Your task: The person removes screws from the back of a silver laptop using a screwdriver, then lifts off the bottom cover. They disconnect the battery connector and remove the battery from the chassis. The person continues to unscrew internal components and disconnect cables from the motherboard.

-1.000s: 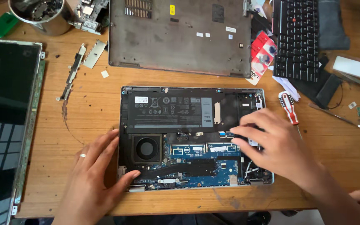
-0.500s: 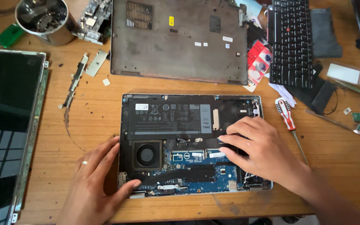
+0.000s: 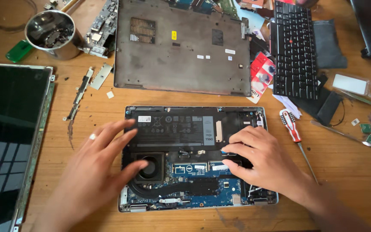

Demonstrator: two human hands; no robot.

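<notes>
From up here I see my left hand (image 3: 93, 172) has slid in over the opened laptop base (image 3: 196, 157) since a second ago, fingers spread flat across the battery (image 3: 172, 126) and thumb by the fan (image 3: 150, 166), gripping nothing. My right hand (image 3: 260, 161) has drawn its fingers together, tips pressing just right of the battery's lower edge, so both hands now bear on the board. What those fingertips pinch is hidden; the red-handled screwdriver (image 3: 292, 126) lies right of the base, untouched.
</notes>
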